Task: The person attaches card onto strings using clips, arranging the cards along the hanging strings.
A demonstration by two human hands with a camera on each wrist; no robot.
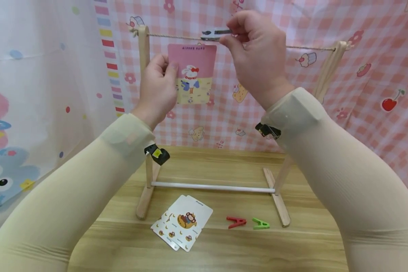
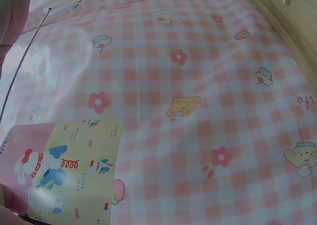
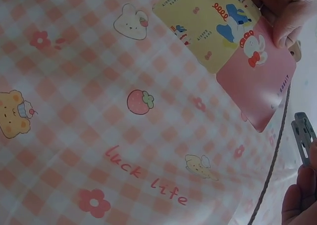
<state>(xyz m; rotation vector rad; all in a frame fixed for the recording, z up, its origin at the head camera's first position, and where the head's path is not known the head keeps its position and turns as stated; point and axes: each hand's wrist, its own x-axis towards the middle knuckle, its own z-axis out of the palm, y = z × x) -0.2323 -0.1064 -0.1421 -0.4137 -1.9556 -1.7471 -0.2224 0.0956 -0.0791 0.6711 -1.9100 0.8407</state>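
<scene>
My left hand (image 1: 159, 85) pinches a pink and yellow card (image 1: 193, 92) with a cartoon rabbit by its left edge, its top just under the rope (image 1: 173, 36). My right hand (image 1: 258, 53) pinches a grey clothespin (image 1: 217, 33) whose jaws point left at the rope, above the card's upper right corner. In the right wrist view the clothespin (image 3: 303, 136) stands apart from the card (image 3: 257, 71), and the left thumb lies on the card's pink part. The left wrist view shows the card (image 2: 69, 170) at lower left.
The rope runs between two wooden posts (image 1: 144, 49) of a stand with a white crossbar (image 1: 214, 186). On the wooden table (image 1: 244, 249) lie white monkey cards (image 1: 190, 215), a red clothespin (image 1: 236, 222) and a green clothespin (image 1: 260, 223). A checked curtain (image 1: 210, 128) hangs behind.
</scene>
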